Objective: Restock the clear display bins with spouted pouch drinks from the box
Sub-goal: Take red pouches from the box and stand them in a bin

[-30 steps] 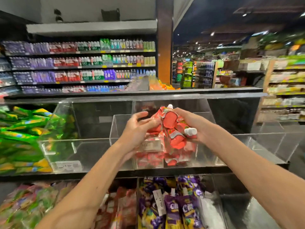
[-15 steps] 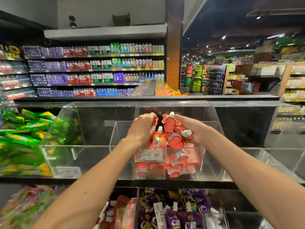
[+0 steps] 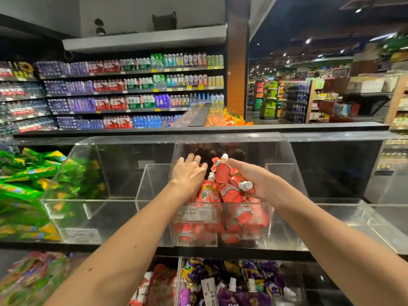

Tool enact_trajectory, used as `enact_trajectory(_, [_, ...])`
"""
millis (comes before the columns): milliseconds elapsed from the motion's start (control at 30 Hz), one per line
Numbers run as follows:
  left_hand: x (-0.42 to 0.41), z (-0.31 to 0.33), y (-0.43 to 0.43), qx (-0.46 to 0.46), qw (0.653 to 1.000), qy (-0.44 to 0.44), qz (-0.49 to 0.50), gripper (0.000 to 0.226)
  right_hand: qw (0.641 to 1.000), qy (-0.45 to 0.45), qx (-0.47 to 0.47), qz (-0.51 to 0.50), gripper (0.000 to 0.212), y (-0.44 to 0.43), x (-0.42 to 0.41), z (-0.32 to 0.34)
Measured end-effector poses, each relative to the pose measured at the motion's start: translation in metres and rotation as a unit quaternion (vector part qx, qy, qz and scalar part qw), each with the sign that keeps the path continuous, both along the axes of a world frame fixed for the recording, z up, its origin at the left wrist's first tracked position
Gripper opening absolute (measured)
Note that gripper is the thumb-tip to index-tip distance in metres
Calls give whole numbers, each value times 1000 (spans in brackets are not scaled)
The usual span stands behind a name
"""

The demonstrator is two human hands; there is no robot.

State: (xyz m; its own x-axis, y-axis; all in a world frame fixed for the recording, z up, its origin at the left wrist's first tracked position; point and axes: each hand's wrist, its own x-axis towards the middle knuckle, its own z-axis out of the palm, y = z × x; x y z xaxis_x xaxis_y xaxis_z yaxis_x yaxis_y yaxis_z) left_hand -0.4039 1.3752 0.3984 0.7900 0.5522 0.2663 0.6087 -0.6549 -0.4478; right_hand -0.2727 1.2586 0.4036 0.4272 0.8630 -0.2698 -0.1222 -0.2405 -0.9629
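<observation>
Left hand (image 3: 189,173) was open, fingers spread, inside the middle clear bin (image 3: 284,228), over the stocked pouches (image 3: 242,219). Right hand (image 3: 256,183) gripped a bunch of red pouches (image 3: 224,176) above that bin.

Both our arms reach forward, side by side: left hand (image 3: 188,173) palm down, fingers spread and relaxed; right hand (image 3: 258,180) curled round a bunch of red pouches (image 3: 221,173).
</observation>
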Motion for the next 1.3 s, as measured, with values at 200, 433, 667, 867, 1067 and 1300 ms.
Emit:
enact_trajectory(200, [-11, 23, 3, -233, 956, -164, -68, 67, 1000, -4, 4, 8, 70, -2, 0, 1])
enact_trajectory(433, [-40, 29, -28, -335, 866, -276, -247, 70, 1000, -16, 12, -1, 50, -4, -6, 11])
enact_trajectory(667, [-30, 36, -27, -212, 910, -288, -208, 47, 999, -23, 19, -42, 48, -7, 1, 25])
enact_trajectory(867, [-35, 29, -9, -10, 988, -137, -67, 45, 997, -13, 6, -70, 25, -10, 2, 28])
enact_trajectory(1067, [-19, 14, -3, 30, 996, -82, -33, 37, 998, -7, 9, -54, 26, -3, -6, 23])
enact_trajectory(1300, [-8, 8, 1, 36, 999, -33, -20, 45, 998, -2, 15, -68, 26, -8, -3, 17])
